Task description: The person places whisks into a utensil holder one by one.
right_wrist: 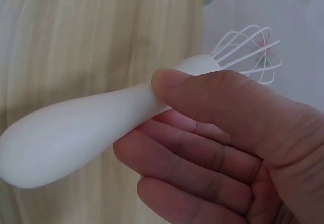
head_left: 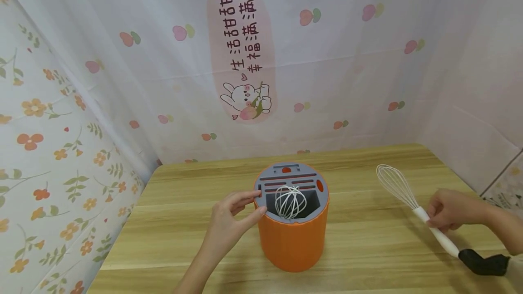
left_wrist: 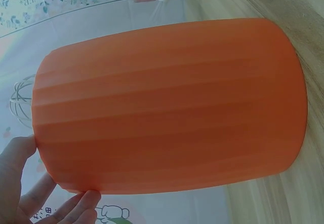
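In the head view, an orange utensil holder (head_left: pixel 292 244) with a grey slotted top stands upright on the table. A whisk with white wire loops (head_left: pixel 290 203) stands in its large compartment, its handle hidden inside. My left hand (head_left: pixel 230 219) rests its thumb and fingertips on the holder's left rim; in the left wrist view the fingers (left_wrist: pixel 88 203) touch the rim and side. Off to the right, my right hand (head_left: pixel 451 210) pinches the white handle of a second whisk (head_left: pixel 441 239) above the table, wires pointing away. The right wrist view shows the thumb pressed across that handle (right_wrist: pixel 76 133).
A wood-grain table (head_left: pixel 184 198) lies under everything. Behind it hangs a pale curtain (head_left: pixel 347 80) with a rabbit print, and a floral cloth (head_left: pixel 61 149) hangs at the left. A black strap-like piece (head_left: pixel 482 262) is by the right wrist.
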`<state>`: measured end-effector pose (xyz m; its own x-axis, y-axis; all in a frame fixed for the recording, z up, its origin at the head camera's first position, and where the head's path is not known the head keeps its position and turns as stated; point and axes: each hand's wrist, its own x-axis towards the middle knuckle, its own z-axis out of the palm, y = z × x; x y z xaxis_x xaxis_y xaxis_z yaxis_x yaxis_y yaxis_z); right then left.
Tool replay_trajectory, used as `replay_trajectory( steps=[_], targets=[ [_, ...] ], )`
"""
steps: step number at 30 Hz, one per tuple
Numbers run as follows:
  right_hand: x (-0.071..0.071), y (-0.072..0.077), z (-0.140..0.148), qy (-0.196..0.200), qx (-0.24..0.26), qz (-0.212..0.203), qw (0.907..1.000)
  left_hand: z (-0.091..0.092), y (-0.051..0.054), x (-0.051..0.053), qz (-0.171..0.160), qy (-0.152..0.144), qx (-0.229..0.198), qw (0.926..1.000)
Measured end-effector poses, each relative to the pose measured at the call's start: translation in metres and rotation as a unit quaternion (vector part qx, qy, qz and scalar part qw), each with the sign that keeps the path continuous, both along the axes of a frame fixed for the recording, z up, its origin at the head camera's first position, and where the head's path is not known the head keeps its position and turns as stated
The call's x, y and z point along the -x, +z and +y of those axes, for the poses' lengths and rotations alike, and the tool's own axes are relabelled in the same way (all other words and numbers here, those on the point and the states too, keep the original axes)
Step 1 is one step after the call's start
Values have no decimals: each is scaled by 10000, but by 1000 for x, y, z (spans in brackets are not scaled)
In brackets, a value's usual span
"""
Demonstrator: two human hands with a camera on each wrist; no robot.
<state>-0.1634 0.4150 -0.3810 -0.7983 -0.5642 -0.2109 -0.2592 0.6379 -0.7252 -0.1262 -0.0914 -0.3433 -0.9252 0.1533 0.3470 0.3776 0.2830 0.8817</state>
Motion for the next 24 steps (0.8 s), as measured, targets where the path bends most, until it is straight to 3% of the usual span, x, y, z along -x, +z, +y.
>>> replay_trajectory(
  steps=[11, 24],
  targets=[
    [-3, 30, -46, -145, -435, 247, 9986, 2, 1, -1, -8, 42, -21, 10000],
    [-12, 57, -95, 529, -331, 1237, 9904, 1, 1, -1, -29, 31, -30, 10000]
  ],
)
